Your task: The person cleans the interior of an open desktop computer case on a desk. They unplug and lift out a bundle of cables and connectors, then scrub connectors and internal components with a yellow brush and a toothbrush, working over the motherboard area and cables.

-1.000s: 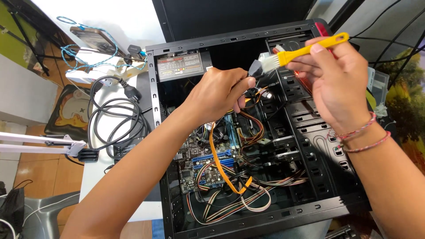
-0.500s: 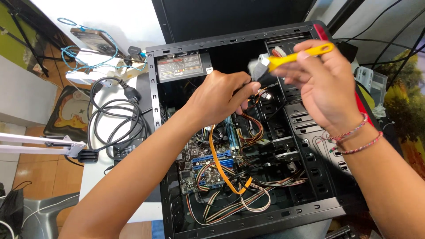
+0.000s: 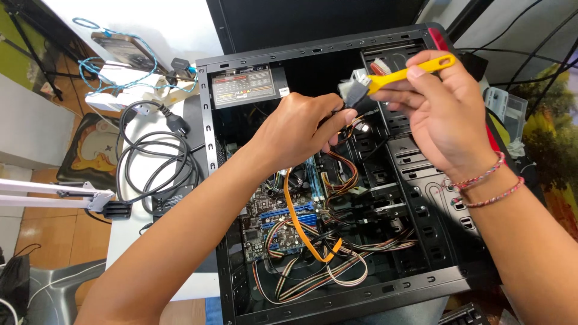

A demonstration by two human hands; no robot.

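Note:
An open black computer case [image 3: 337, 295] lies on its side in front of me, showing the motherboard [image 3: 271, 219], an orange flat cable [image 3: 301, 229] and bundles of coloured wires [image 3: 337, 274]. My left hand [image 3: 298, 129] reaches into the case and pinches a dark cable connector [image 3: 349, 114] near the drive bays. My right hand [image 3: 442, 114] grips a small brush with a yellow handle [image 3: 409, 71]; its pale bristles [image 3: 352, 90] sit just above the connector.
A power supply [image 3: 244, 87] sits in the case's upper left corner. Left of the case, on the white table, lie coiled black power cords [image 3: 150, 159], a phone [image 3: 123, 48] and blue wires. A white lamp arm [image 3: 48, 195] crosses at left. A dark monitor [image 3: 313, 21] stands behind.
The brush has swung down from a raised tilt, bringing the bristles onto the connector in my left hand. My right hand has shifted slightly left and lower.

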